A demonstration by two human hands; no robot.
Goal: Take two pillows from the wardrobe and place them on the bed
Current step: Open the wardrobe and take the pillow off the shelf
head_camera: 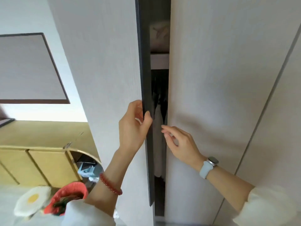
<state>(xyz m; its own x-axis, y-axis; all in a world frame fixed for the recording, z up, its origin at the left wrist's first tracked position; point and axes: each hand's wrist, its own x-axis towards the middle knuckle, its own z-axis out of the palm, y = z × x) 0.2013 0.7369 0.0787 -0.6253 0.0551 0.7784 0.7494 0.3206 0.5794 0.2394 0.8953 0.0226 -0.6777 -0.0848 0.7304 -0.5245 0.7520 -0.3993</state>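
Left fingers (147, 117): curled round the dark edge of the pale grey wood-grain left wardrobe door (105, 79), thumb on the inner face, gripping it.
Left hand (133, 128): wears a red bead bracelet (110, 185) at the wrist.
Right fingers (166, 131): loosely spread and empty, tips just beside the inner edge of the matching right wardrobe door (211, 95), not yet hooked on it.
Right hand (180, 142): wears a pale blue strapped wristwatch (209, 167).
Opening: a narrow gap between the two doors, showing hanging clothes (158, 144) below a pale inner shelf (159, 60).
Pillows: a soft off-white bundle (158, 35) lies on that shelf, above the hands; probably one pillow, a second cannot be made out.
Bed: not identifiable with certainty.
Step in hand: opening the wardrobe; nothing taken yet.
Technique: hook the right fingertips behind the right door's edge, then swing both doors fully outward together, so the high shelf is reachable with both hands free.
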